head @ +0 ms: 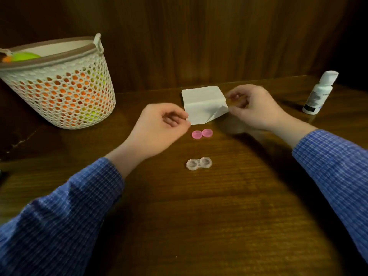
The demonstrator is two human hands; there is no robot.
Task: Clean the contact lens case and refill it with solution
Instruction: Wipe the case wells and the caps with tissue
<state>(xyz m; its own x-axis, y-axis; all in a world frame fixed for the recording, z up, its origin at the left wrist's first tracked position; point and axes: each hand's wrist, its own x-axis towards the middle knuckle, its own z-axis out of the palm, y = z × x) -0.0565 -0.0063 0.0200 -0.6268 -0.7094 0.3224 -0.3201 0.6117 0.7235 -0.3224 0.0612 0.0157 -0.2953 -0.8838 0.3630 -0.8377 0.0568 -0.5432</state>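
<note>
A clear contact lens case [199,163] lies open on the wooden table [199,216], both wells uncovered. Its two pink caps [202,134] rest side by side just beyond it. A folded white tissue [203,104] lies farther back. My left hand [159,128] pinches the tissue's near left corner. My right hand [253,106] pinches its right edge, where a corner is folded up. A white solution bottle [319,93] with its cap on stands at the far right, apart from both hands.
A white perforated basket [59,86] with a brown rim stands at the back left, holding orange and green items. A dark wooden wall panel [199,36] rises right behind the table. Blue checked sleeves cover both forearms.
</note>
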